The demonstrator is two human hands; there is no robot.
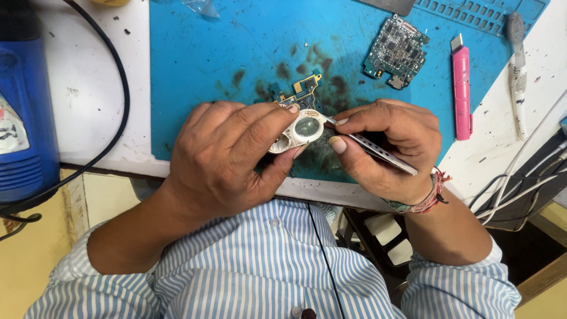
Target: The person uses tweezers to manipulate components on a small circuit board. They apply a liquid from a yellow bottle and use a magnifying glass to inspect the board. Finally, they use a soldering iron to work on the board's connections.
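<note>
My left hand (pixel 227 150) pinches a small oval silver-white frame with two round lens openings (pixel 298 133) between thumb and fingers, above the near edge of a stained blue work mat (pixel 212 53). My right hand (pixel 387 145) grips metal tweezers (pixel 378 150), whose tip touches the right end of the frame. Just beyond the frame a small blue and gold circuit part (pixel 301 90) lies on the mat.
A dark green circuit board (pixel 397 52) lies at the mat's upper right, a pink utility knife (pixel 461 88) and a grey-headed brush (pixel 517 71) beside it. A blue device (pixel 23 112) with a black cable (pixel 115 88) stands left. White cables (pixel 520 177) run at the right.
</note>
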